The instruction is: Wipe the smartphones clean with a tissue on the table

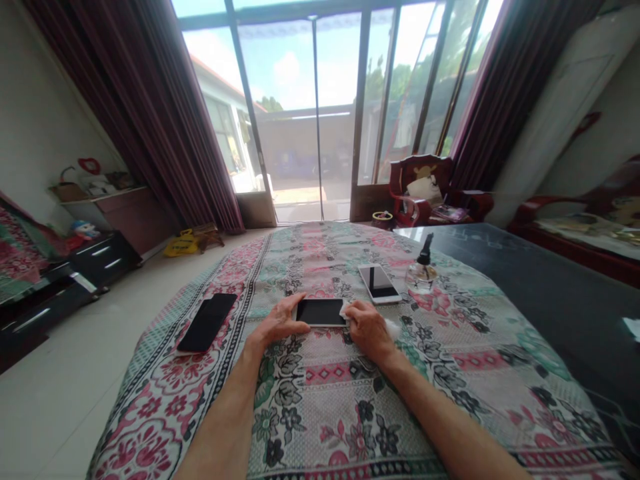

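A phone with a dark screen (320, 311) lies flat on the flowered cloth (320, 400) in front of me. My left hand (277, 325) grips its left end between thumb and fingers. My right hand (367, 328) is closed on a small white wipe (345, 308) pressed against the phone's right end; more white wipe shows past the back of the hand. A second white-edged phone (379, 283) lies just beyond on the right, and a small clear spray bottle with a black top (423, 273) stands next to it.
Two black phones (207, 321) lie overlapping on the cloth at the left. A dark glass table (550, 300) runs along the right. Red wooden chairs (425, 190) stand by the glass doors, low dark cabinets (75, 267) at the left wall.
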### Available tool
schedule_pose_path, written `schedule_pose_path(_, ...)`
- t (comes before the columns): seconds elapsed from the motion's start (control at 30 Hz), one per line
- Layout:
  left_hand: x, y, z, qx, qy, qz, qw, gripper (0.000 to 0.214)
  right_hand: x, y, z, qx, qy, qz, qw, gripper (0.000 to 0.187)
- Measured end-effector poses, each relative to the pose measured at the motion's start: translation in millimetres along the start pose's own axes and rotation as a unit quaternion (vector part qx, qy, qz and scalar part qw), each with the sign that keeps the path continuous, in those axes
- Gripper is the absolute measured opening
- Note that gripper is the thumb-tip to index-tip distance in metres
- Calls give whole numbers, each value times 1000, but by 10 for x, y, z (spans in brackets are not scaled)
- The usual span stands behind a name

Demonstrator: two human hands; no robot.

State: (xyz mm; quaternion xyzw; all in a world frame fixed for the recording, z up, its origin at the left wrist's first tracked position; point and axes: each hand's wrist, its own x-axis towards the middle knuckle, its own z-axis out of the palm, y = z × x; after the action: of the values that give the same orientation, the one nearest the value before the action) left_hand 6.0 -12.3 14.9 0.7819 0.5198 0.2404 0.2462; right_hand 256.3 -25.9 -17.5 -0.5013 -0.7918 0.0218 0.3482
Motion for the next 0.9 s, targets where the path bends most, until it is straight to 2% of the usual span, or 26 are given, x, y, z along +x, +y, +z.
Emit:
schedule_pose_path(0.1, 7, 18, 16, 32, -5, 9, 999, 80, -22, -18, -27, 10, 29, 12, 999, 26)
schedule_pose_path(0.27, 73, 190, 166, 135, 12, 79, 988, 83, 17, 36, -42, 71, 140, 53, 986, 27)
schedule_pose_path(0.43, 223, 404, 325, 139, -21, 120, 983, 77, 30, 67, -14, 82, 158, 56, 982, 26)
schedule_pose_path(0.6, 317, 415, 289, 90, -44, 128, 987, 75, 26, 78, -3, 91, 178, 66, 978, 26)
schedule_pose_path(0.7, 305, 333, 224, 30, -37, 85, 995, 80, 35, 88, -4, 104, 198, 71, 972, 28)
schedule_pose_path(0.77, 286, 273, 172, -28, -54, 57, 997, 82, 44, 90, -3, 116, 203, 74, 969, 28)
schedule_pose_path(0.9, 255, 209, 49, -148, -85, 26, 985, 80, 68, 90, 6, 133, 201, 78, 967, 28)
